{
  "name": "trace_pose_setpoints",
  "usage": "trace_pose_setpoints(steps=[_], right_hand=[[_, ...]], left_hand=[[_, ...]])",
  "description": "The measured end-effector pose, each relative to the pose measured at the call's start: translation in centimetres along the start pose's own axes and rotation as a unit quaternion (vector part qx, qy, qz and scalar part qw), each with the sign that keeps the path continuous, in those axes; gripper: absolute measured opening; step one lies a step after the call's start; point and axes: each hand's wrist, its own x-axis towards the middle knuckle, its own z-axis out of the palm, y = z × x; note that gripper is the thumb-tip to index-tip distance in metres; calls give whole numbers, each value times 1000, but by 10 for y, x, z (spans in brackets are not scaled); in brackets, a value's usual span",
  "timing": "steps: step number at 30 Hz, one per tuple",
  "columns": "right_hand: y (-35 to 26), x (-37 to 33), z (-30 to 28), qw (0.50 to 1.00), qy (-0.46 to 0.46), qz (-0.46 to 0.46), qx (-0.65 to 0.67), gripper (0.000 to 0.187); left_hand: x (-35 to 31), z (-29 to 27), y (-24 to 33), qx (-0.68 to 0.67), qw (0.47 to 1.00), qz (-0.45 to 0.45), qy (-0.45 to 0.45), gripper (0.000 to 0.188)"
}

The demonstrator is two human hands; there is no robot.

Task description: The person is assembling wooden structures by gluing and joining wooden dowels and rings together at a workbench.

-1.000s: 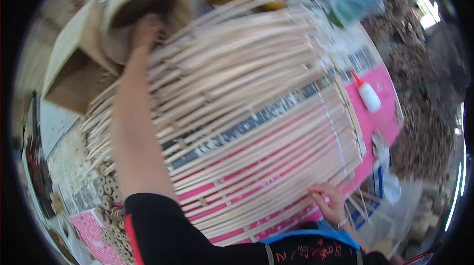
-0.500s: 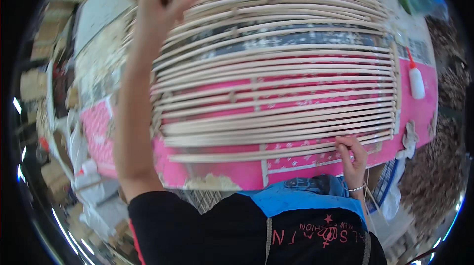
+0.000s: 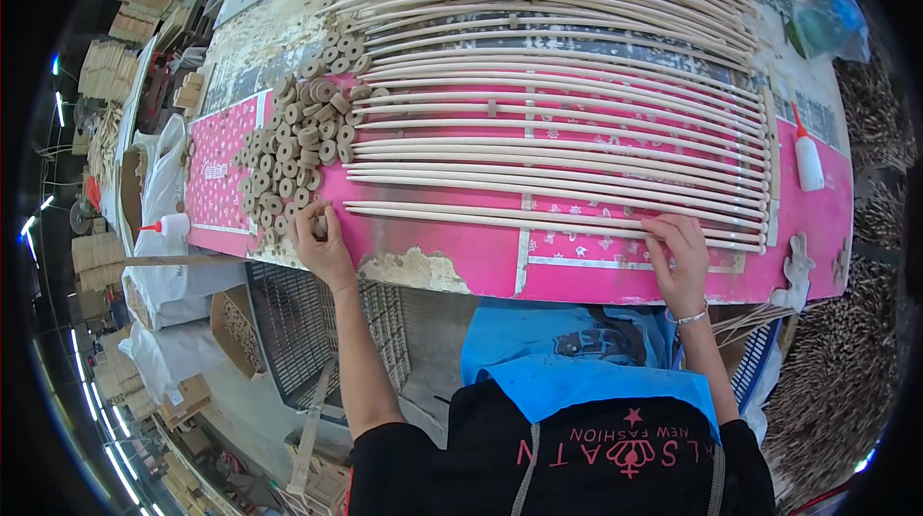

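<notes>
Many pale wooden rods [image 3: 558, 155] lie side by side across the pink-covered table, each tapering at its left end. To their left is a heap of small brown discs with centre holes [image 3: 288, 146]. My left hand [image 3: 325, 245] is at the lower edge of this heap, its fingers curled round a brown disc, partly hidden. My right hand [image 3: 681, 261] is at the near right, thumb and fingers pinched on the nearest rods, towards their right ends. A few brown discs sit along some of the farther rods.
A white squeeze bottle with a red tip [image 3: 809, 162] lies at the right; another bottle [image 3: 173, 226] is at the left edge. A clear plastic bag [image 3: 829, 21] rests at the far right. Below the table's front edge is a dark plastic crate [image 3: 293, 333]. Bundled rods [image 3: 827, 362] fill the right.
My left arm has come down from over the far rods to the disc heap's near edge. The heap now shows. My right hand stays at the nearest rods. The view has shifted.
</notes>
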Motion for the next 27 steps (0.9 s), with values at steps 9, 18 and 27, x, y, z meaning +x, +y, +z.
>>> trace_pose_setpoints(steps=[9, 18, 27], right_hand=[[9, -4, 5, 997, 16, -51, -60, 23], [9, -7, 5, 993, 10, -68, -100, 16], [9, -12, 8, 994, 28, -58, -93, 15]], left_hand=[[-7, -4, -4, 131, 989, 50, -37, 46], [-15, -14, -9, 200, 974, 98, -42, 32], [3, -16, -12, 184, 977, 95, -54, 42]])
